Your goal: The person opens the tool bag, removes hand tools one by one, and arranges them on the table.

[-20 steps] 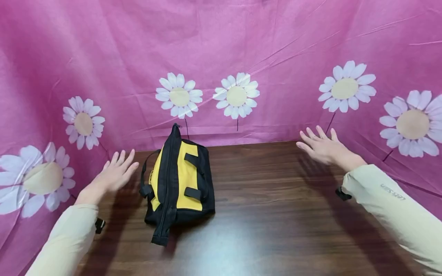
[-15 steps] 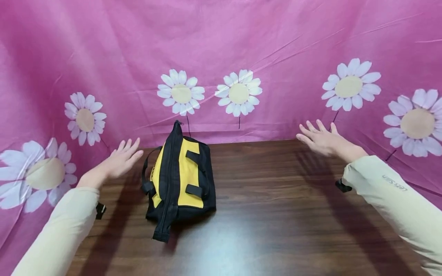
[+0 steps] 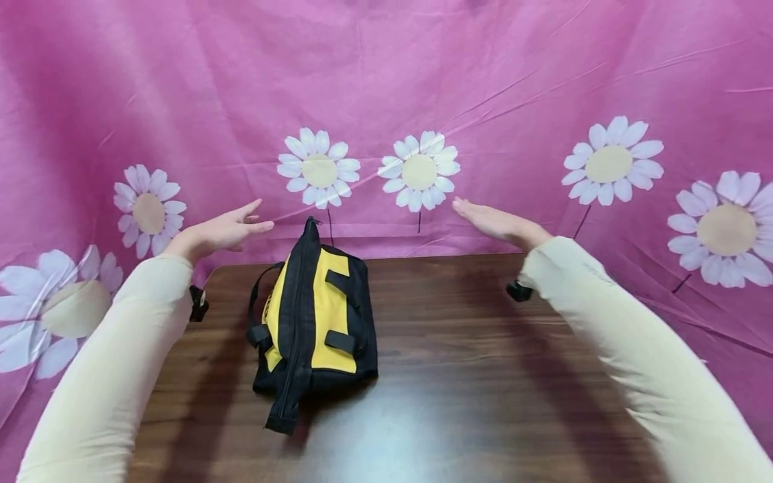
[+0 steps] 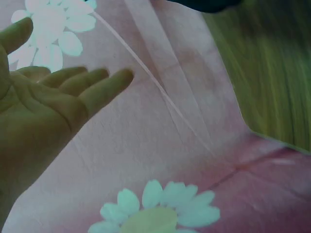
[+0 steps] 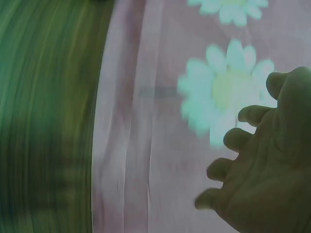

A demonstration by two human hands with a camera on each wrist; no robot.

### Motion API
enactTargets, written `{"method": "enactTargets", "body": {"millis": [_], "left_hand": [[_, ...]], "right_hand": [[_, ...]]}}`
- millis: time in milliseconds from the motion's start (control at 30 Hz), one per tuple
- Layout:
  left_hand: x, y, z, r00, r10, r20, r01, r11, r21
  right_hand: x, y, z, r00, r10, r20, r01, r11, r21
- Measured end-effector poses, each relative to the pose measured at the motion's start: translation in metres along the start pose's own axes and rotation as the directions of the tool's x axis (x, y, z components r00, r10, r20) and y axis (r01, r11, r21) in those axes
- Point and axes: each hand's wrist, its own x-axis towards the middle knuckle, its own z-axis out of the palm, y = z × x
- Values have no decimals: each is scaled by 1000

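Note:
A black and yellow zippered bag (image 3: 329,308) stands on the brown wooden table (image 3: 447,335), left of centre in the head view. Its zip runs along the top and looks closed; black straps show on its sides. My left hand (image 3: 223,230) is held in the air to the left of the bag's far end, fingers extended, touching nothing. In the left wrist view the palm of that hand (image 4: 43,107) shows with nothing in it. Well to the right of the bag, my right hand (image 3: 498,221) hovers over the table's far edge, fingers extended and holding nothing.
A pink cloth (image 3: 374,80) printed with white daisies hangs behind the table and along both sides. Dark wrist-camera mounts (image 3: 519,290) sit under both cuffs. The bag's near end tab (image 3: 281,419) sticks out toward the front.
Both hands have lifted and moved inward, the right hand farther, toward the middle. They have turned from palm-down spread to a more sideways pose. The bag has stayed in place.

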Motion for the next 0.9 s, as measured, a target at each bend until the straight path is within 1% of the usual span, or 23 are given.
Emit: {"method": "enactTargets", "body": {"millis": [67,167,233,300,333,433,500,600,667,733,800,867,900], "left_hand": [[9,4,-1,1000,-10,22,11,999,-45],[23,11,0,999,0,46,5,995,-100],[32,14,1,999,13,53,-5,990,-143],[41,16,2,998,20,63,-8,981,-193],[46,17,2,997,23,70,-7,975,-221],[57,16,5,997,10,82,14,956,-292],[64,13,7,997,-3,74,28,940,-340],[73,11,12,999,-38,-1,35,918,-394],[77,10,14,996,-75,-42,50,907,-419],[80,10,16,992,-113,-59,79,908,-412],[83,11,17,990,-140,-36,114,910,-398],[88,11,18,988,-153,-15,134,904,-406],[91,11,20,988,-155,-11,137,900,-413]], "right_hand": [[15,-18,11,1000,25,2,-25,995,101],[36,-45,29,998,53,14,-55,978,201],[50,-60,41,998,54,33,-62,956,286],[63,-73,53,997,53,55,-69,925,374],[70,-80,59,997,55,59,-75,903,423],[90,-96,79,995,72,64,-95,824,558],[103,-106,93,995,79,62,-101,771,628],[119,-121,114,993,91,76,-118,696,709],[127,-131,127,991,92,97,-134,652,747],[133,-141,137,988,98,118,-153,605,781],[138,-147,143,985,112,128,-169,566,807],[144,-150,147,983,135,125,-178,522,834],[147,-151,149,981,147,122,-180,492,852]]}}
